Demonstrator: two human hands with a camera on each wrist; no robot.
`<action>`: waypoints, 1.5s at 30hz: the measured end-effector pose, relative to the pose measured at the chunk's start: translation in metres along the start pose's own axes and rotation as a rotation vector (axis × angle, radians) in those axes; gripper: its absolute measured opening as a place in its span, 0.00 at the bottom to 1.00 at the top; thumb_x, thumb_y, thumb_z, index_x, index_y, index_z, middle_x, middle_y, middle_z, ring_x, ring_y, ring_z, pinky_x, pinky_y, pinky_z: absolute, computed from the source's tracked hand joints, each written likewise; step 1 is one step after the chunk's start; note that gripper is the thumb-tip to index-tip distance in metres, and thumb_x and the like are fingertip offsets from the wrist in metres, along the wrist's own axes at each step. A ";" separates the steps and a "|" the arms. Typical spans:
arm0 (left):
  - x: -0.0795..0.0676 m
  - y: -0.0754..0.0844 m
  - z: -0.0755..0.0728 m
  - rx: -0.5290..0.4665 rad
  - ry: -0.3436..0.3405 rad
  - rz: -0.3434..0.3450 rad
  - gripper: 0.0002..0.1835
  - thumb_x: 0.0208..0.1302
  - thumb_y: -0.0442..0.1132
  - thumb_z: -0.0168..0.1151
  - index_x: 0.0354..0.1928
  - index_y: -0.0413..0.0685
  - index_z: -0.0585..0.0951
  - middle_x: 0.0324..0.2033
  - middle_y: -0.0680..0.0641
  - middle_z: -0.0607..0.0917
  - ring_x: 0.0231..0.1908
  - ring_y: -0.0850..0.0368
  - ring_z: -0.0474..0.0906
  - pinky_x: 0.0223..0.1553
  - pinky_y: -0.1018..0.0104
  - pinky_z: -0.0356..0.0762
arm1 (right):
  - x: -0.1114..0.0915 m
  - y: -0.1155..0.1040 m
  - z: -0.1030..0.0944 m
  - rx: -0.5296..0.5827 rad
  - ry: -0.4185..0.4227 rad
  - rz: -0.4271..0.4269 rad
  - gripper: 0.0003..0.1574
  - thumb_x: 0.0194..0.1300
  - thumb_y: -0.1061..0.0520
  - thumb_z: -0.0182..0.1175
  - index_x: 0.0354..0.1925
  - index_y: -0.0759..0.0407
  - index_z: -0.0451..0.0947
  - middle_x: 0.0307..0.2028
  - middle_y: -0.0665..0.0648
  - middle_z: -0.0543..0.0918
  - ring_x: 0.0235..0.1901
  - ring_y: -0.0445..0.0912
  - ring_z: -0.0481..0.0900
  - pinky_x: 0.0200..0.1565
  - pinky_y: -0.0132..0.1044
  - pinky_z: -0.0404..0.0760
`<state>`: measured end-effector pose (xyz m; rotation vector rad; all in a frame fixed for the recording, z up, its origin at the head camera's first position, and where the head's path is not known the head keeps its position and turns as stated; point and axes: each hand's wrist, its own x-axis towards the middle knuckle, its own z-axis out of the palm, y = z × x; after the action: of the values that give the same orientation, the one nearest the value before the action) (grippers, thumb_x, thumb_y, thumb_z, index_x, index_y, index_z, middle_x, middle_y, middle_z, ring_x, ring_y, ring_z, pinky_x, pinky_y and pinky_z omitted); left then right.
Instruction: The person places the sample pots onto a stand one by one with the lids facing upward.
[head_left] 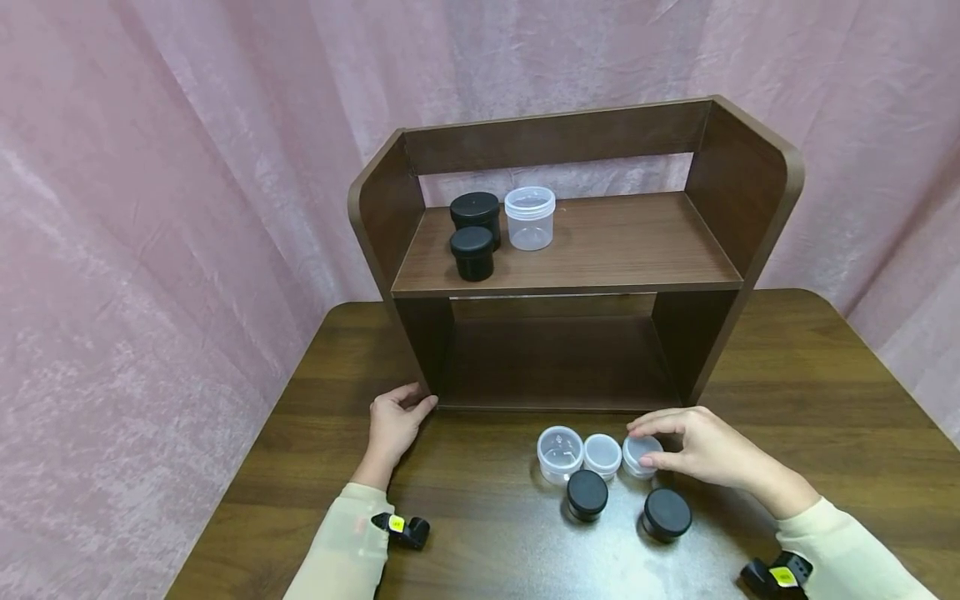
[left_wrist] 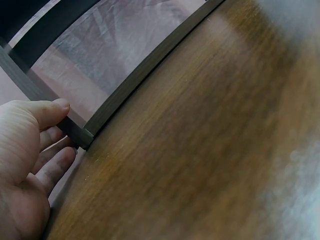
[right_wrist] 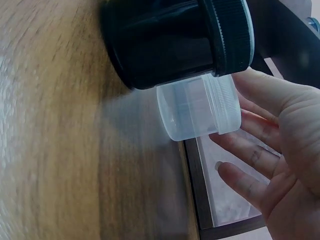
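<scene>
My left hand (head_left: 395, 423) is at the lower left front corner of a brown wooden shelf (head_left: 566, 292). In the left wrist view its thumb lies on one face of the side panel (left_wrist: 75, 131) and the fingers on the other. My right hand (head_left: 701, 446) holds a small clear plastic jar (head_left: 637, 456) by its lid, thumb and fingers on opposite sides. That clear jar (right_wrist: 192, 110) stands on the table, partly hidden behind a black jar (right_wrist: 165, 42) in the right wrist view. Next to it are another small clear jar (head_left: 602, 455) and a larger clear one (head_left: 560, 454).
Two black-lidded jars, one left (head_left: 587, 495) and one right (head_left: 666, 514), stand nearer on the wooden table (head_left: 480, 533). The upper shelf board (head_left: 622, 242) bears a large black jar (head_left: 475, 210), a smaller black jar (head_left: 472, 253) and a clear jar (head_left: 530, 218). A pink curtain (head_left: 187, 208) hangs behind.
</scene>
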<state>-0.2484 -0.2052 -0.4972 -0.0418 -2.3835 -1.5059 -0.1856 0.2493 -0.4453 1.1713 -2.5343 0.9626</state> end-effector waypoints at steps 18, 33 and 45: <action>0.001 0.002 0.000 -0.002 -0.005 -0.009 0.18 0.54 0.37 0.73 0.46 0.36 0.84 0.42 0.39 0.86 0.39 0.49 0.85 0.39 0.61 0.81 | -0.002 0.002 0.002 -0.093 -0.002 -0.006 0.28 0.45 0.51 0.77 0.47 0.53 0.84 0.48 0.53 0.84 0.47 0.45 0.82 0.50 0.16 0.67; -0.001 0.001 0.000 -0.014 -0.009 -0.034 0.19 0.54 0.37 0.73 0.47 0.35 0.84 0.43 0.37 0.85 0.41 0.47 0.84 0.41 0.59 0.81 | -0.003 0.002 0.003 -0.086 0.014 -0.028 0.28 0.44 0.55 0.78 0.47 0.54 0.85 0.49 0.54 0.84 0.47 0.46 0.82 0.51 0.16 0.67; -0.002 0.003 0.000 -0.014 -0.009 -0.037 0.20 0.54 0.37 0.73 0.48 0.34 0.83 0.45 0.36 0.84 0.42 0.46 0.84 0.42 0.56 0.81 | -0.002 0.003 0.002 -0.061 0.086 -0.029 0.20 0.47 0.55 0.76 0.43 0.53 0.87 0.45 0.51 0.86 0.44 0.45 0.84 0.48 0.16 0.70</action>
<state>-0.2459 -0.2037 -0.4946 -0.0083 -2.3932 -1.5422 -0.1860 0.2504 -0.4494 1.1215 -2.4554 0.9023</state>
